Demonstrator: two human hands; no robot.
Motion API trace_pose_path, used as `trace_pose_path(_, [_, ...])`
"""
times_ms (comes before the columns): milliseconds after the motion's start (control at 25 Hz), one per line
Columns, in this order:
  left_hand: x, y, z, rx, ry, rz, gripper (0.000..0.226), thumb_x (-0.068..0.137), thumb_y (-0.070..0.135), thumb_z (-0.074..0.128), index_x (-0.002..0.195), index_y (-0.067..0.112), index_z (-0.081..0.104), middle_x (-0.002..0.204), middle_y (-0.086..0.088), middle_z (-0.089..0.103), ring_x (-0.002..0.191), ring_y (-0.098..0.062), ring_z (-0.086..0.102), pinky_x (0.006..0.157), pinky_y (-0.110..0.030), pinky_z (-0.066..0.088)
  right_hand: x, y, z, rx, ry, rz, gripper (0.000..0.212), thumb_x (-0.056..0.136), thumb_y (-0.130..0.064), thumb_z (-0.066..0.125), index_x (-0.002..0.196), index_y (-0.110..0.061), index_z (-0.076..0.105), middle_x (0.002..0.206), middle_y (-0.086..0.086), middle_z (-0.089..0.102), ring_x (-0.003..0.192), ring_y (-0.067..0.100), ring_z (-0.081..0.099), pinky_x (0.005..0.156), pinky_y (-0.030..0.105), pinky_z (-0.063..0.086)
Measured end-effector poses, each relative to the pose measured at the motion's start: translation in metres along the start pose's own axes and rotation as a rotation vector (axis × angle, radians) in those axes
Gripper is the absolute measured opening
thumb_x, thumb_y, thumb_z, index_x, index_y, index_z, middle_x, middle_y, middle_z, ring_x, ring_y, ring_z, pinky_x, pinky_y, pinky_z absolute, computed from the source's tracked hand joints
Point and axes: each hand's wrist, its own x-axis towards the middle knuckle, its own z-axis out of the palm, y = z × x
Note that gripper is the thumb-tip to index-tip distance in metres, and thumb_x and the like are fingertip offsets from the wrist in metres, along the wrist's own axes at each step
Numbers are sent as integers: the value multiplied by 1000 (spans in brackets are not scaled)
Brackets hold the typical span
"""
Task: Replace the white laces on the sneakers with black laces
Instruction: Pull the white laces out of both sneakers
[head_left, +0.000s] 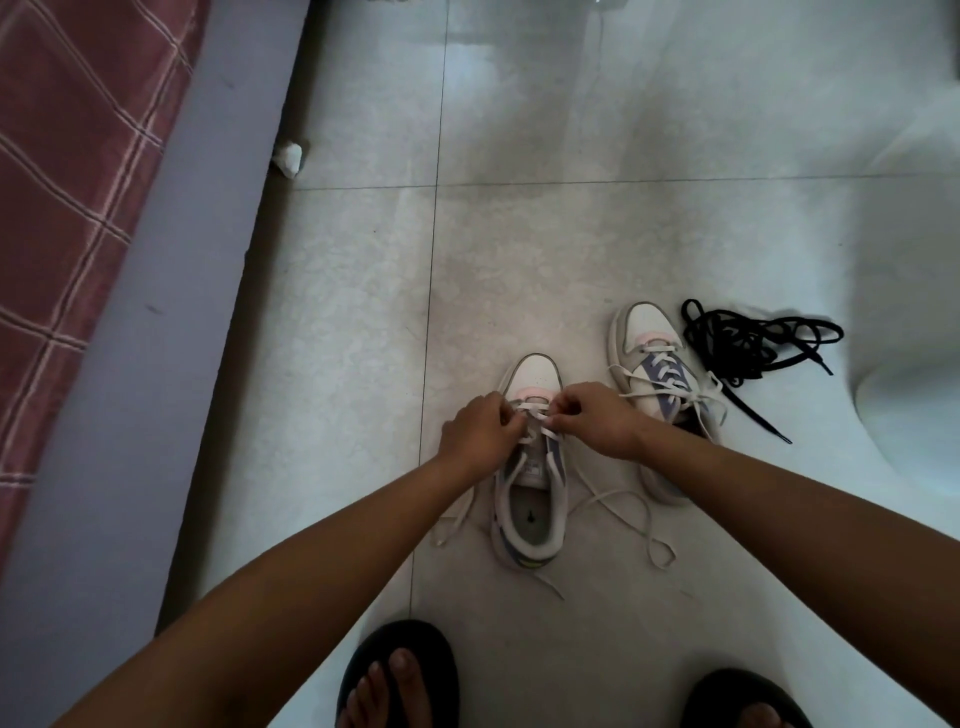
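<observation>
White lace (535, 422) is pinched between curled fingers of left hand (480, 428) and right hand (597, 415).

Single head-worn view, looking forward and steeply down at a tiled floor (571, 234).

Wide-angle, with bent edges; set above both forearms, which reach in from the bottom corners toward mid-frame. Near enough to fill the lower frame with arms and two sandalled feet (400, 675). Sneakers (530, 499) just below centre, well under the lens. Bed edge (156, 312) running up the left side. No second view to overlap.
</observation>
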Motion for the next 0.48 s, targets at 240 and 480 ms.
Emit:
trace_pose_path(240, [10,7,-3,126,-17,78,15,92,27,49,80,18,48,80,-1,55,81,-26,55,73,-36,39,-10,-3,8,-841,384,-369,17,80,-4,61,97,-2,58,96,18,58,85,35,58,74,42,45])
trace_pose_path(480, [13,10,1,58,5,13,20,94,35,47,83,18,48,82,0,56,84,-24,57,79,-38,42,-12,6,15,46,255,120,24,90,-34,59,83,-13,50,77,2,54,73,19,50,66,31,38])
